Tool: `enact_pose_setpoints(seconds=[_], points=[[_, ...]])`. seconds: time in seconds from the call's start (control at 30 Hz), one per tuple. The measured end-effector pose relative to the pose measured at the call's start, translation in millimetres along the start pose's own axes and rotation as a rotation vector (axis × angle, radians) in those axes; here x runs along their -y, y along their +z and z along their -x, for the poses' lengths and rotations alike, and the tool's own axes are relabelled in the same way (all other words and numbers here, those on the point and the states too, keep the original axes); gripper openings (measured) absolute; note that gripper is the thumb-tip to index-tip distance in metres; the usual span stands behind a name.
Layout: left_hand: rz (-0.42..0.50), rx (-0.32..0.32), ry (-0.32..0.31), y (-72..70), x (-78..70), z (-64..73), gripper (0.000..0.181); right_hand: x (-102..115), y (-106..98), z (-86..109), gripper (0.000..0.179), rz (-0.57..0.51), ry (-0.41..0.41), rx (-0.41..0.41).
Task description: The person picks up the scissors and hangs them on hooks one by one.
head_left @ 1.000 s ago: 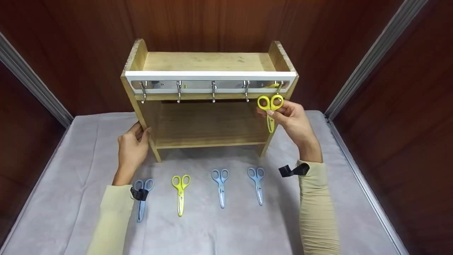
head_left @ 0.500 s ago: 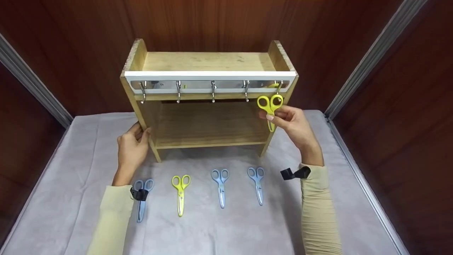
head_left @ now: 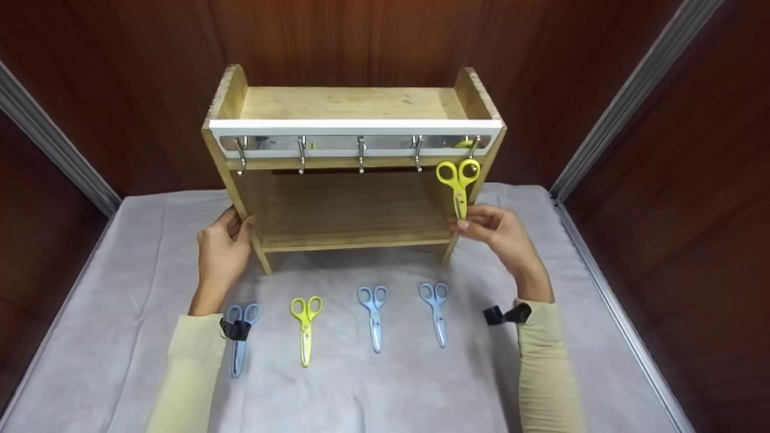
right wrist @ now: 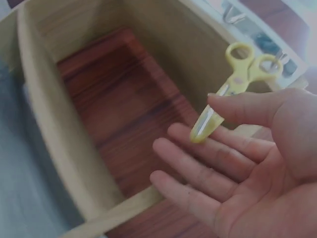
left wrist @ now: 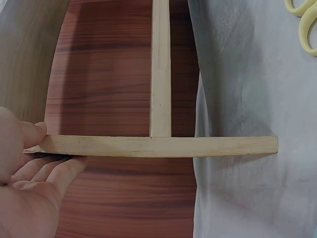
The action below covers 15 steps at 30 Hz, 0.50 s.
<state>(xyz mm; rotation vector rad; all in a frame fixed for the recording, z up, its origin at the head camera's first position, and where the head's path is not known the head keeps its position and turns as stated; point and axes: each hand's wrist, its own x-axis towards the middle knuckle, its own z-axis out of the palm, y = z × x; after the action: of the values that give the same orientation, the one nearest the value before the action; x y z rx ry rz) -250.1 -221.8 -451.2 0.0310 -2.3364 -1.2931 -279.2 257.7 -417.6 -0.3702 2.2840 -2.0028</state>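
Observation:
A pair of yellow scissors (head_left: 459, 191) hangs blades down from the rightmost hook (head_left: 476, 144), which passes through one finger loop. My right hand (head_left: 502, 237) is at the scissors' lower end; in the right wrist view the fingers (right wrist: 190, 173) are spread out straight behind the blade and the thumb overlaps it. My left hand (head_left: 224, 249) holds the left side panel of the small wooden shelf (head_left: 361, 245), thumb on the inner side and fingers behind. The left wrist view shows the panel's front edge (left wrist: 218, 146) between them.
Below the shelf, a row lies on the grey cloth (head_left: 391, 397): blue scissors (head_left: 238, 358), yellow scissors (head_left: 306, 340), and two more blue scissors (head_left: 375, 325) (head_left: 440, 325). Several other metal hooks (head_left: 361, 156) line the white rail (head_left: 337, 124). Dark wood panels surround the cloth.
My right hand has slid down from the middle of the yellow scissors to their tip, its fingers loosening. The scissors stay at the hook. My left hand keeps its place on the shelf.

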Motion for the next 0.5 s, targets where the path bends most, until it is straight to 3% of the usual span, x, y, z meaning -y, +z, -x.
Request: enact_pose_setpoints(seconds=[0.17,0.33,0.5], points=[[0.005,0.004,-0.004,-1.5,0.8,-0.4,0.038,-23,2,12.8,0.04,0.149,0.093,-0.023],[0.017,0.003,-0.011,-1.9,0.8,0.3,0.038,-46,14,24.3,0.037,0.344,0.114,0.048],[0.018,0.004,-0.007,-0.8,-0.3,0.5,0.037,-65,29,35.4,0.039,0.432,0.13,0.106]])
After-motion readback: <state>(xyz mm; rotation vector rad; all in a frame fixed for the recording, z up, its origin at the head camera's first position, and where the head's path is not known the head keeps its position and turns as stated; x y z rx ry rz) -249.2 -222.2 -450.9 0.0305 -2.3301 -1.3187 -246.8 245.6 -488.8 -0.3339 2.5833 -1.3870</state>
